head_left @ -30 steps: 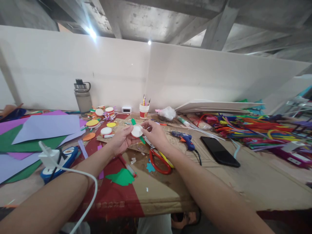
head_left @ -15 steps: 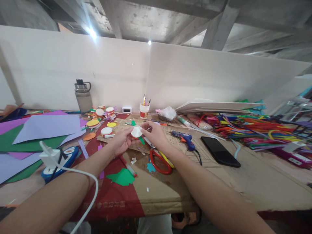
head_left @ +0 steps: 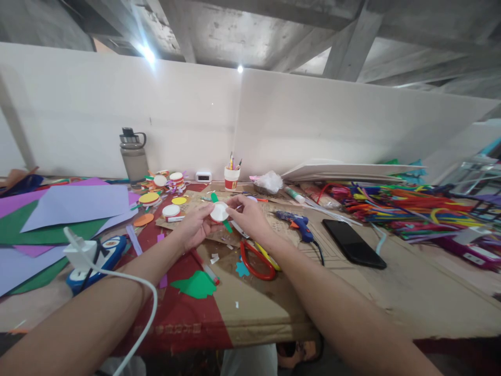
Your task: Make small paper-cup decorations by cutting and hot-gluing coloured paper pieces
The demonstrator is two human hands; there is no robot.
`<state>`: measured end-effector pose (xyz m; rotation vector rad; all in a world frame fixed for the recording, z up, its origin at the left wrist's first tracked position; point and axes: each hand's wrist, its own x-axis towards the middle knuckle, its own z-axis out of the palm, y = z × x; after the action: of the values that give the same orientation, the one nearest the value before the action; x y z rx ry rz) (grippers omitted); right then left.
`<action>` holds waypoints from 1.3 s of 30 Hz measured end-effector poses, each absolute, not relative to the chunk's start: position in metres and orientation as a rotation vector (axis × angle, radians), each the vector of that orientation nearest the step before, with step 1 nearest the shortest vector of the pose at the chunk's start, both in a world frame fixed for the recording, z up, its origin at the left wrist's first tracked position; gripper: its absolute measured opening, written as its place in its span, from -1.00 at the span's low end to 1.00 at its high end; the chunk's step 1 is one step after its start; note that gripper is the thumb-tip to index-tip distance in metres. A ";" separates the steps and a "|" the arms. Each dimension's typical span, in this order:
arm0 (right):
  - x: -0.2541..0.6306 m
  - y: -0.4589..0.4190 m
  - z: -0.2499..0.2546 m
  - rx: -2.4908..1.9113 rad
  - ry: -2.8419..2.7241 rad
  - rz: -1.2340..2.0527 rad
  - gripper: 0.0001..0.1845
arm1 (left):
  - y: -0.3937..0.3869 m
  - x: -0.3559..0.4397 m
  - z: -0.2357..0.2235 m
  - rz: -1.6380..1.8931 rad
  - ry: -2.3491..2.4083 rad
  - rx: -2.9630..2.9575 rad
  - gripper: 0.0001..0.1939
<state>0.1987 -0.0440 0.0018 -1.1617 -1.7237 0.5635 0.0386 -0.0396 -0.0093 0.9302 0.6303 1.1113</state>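
from where i stand, hardly anything has changed in the last second: the small white disc (head_left: 219,211) stays in the same spot, held just above the cardboard-covered counter (head_left: 407,297). the left hand (head_left: 199,223) has its fingers closed around the near-left edge, thumb on the rim; the right hand (head_left: 247,215) is curled nearly closed, pinching the opposite edge with thumb and fingertips. green strips (head_left: 228,226) stick out on two sides. that stillness suggests, i'd judge, a steady press or careful alignment. the red-handled scissors (head_left: 256,267) and glue gun (head_left: 300,225) lie untouched nearby.
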 end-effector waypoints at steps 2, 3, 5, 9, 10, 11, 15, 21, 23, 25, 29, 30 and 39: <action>0.199 -0.044 0.002 -1.162 -1.729 0.547 -0.84 | -0.041 0.039 -0.008 1.101 0.607 0.939 -0.73; 0.200 -0.043 0.002 -1.159 -1.731 0.536 -0.85 | -0.042 0.039 -0.008 1.099 0.600 0.941 -0.72; 0.200 -0.043 0.001 -1.150 -1.736 0.516 -0.86 | -0.043 0.040 -0.007 1.105 0.596 0.943 -0.71; 0.201 -0.042 0.001 -1.156 -1.742 0.498 -0.86 | -0.045 0.040 -0.005 1.131 0.591 0.970 -0.70; 0.201 -0.041 0.001 -1.153 -1.740 0.502 -0.86 | -0.046 0.040 -0.005 1.130 0.582 0.987 -0.68; 0.201 -0.041 0.001 -1.146 -1.734 0.512 -0.86 | -0.046 0.040 -0.006 1.130 0.569 1.010 -0.67; 0.200 -0.040 -0.002 -1.081 -1.701 0.556 -0.86 | -0.047 0.038 -0.009 1.163 0.520 1.163 -0.53; 0.197 -0.041 -0.002 -1.015 -1.662 0.540 -0.87 | -0.050 0.033 -0.010 1.198 0.542 1.299 -0.40; 0.197 -0.042 -0.001 -1.003 -1.651 0.540 -0.88 | -0.050 0.032 -0.009 1.205 0.538 1.265 -0.38; 0.196 -0.043 0.000 -0.982 -1.643 0.543 -0.88 | -0.050 0.031 -0.008 1.208 0.514 1.253 -0.38; 0.197 -0.043 0.000 -0.934 -1.636 0.544 -0.87 | -0.050 0.029 -0.004 1.197 0.486 1.317 -0.36; 0.197 -0.043 0.001 -0.932 -1.635 0.541 -0.87 | -0.051 0.028 -0.003 1.194 0.496 1.331 -0.36; 0.196 -0.046 0.006 -0.930 -1.595 0.569 -0.84 | -0.053 0.029 0.002 1.201 0.520 1.321 -0.43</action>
<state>0.1963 -0.0460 0.0059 -0.9296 -1.5949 0.5693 0.0286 -0.0529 0.0021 1.3214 0.5201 1.2012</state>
